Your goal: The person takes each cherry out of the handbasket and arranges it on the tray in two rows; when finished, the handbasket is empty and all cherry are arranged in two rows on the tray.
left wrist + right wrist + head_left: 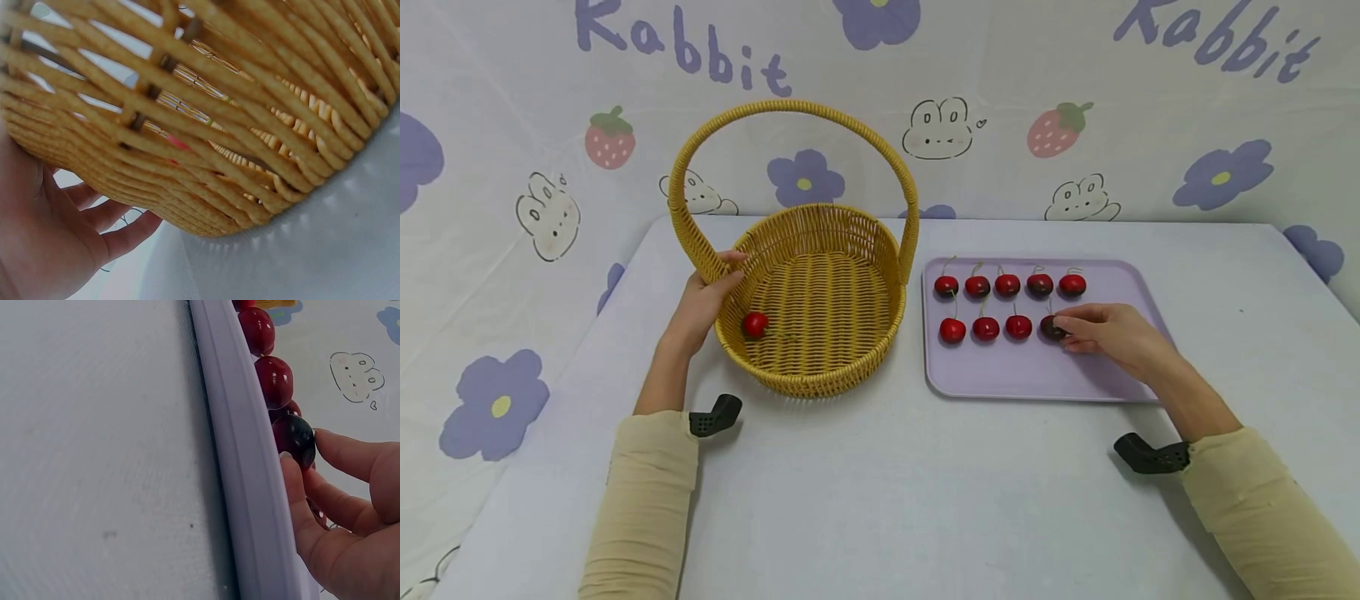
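Observation:
A yellow wicker basket [808, 383] with a tall arched handle stands left of the middle. My left hand [694, 310] grips its left rim at the foot of the handle, thumb over the edge. One red cherry [755, 324] lies inside, near the left wall. On the right, a lilac tray [1000, 375] bears two rows of stemmed cherries. My right hand [1116, 337] pinches a dark cherry [295, 440] at the right end of the front row, between thumb and fingers. The left wrist view shows the basket's woven side [181, 181] with my fingers [131, 236] beside it.
Several cherries [1007, 286] make up the back row on the tray, and red ones [986, 328] sit left of the pinched cherry. A white cloth [880, 500] covers the table. Behind it hangs a curtain [985, 50] printed with rabbits, flowers and strawberries.

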`<action>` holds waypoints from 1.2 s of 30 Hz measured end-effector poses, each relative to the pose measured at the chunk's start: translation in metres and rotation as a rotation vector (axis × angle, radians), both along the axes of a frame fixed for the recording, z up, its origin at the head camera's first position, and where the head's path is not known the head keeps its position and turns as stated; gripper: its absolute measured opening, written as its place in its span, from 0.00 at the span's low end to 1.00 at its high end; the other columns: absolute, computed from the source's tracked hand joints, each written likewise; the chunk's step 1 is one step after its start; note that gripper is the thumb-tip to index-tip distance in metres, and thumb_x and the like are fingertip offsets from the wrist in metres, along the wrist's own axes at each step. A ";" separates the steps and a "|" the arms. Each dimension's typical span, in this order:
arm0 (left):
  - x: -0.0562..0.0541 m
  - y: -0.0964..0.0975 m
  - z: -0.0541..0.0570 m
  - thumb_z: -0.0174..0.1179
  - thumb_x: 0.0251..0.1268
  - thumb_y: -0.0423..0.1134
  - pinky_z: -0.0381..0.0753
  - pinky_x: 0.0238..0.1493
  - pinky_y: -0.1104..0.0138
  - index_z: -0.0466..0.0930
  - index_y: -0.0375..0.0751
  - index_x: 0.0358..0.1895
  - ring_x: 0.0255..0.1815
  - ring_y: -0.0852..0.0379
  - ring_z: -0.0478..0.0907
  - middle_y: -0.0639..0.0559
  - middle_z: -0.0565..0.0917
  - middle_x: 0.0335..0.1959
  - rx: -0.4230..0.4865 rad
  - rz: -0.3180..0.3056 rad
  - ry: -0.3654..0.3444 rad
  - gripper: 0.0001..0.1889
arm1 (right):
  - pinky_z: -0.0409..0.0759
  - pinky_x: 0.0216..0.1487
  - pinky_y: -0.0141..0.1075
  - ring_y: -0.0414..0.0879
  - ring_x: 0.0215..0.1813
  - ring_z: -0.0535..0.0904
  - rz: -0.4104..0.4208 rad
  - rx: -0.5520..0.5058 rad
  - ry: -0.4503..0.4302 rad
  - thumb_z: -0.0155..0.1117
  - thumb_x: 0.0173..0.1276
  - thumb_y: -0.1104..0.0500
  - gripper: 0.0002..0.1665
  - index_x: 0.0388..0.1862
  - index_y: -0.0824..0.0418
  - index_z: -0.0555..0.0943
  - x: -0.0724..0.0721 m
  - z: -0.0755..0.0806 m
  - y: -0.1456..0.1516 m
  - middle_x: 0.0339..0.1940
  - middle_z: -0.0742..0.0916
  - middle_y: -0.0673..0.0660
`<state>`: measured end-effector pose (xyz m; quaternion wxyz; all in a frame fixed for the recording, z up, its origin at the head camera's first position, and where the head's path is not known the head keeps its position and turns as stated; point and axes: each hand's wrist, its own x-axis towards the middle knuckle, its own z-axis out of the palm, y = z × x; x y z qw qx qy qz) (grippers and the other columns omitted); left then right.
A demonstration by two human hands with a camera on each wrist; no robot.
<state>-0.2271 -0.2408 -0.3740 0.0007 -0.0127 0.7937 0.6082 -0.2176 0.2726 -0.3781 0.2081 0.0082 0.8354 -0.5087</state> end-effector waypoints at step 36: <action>0.000 0.000 -0.001 0.44 0.75 0.36 0.52 0.68 0.51 0.63 0.32 0.65 0.70 0.46 0.56 0.39 0.63 0.68 -0.001 -0.010 0.023 0.20 | 0.79 0.47 0.33 0.45 0.46 0.80 0.095 -0.388 -0.012 0.46 0.76 0.46 0.22 0.55 0.59 0.75 -0.006 0.031 0.016 0.46 0.81 0.56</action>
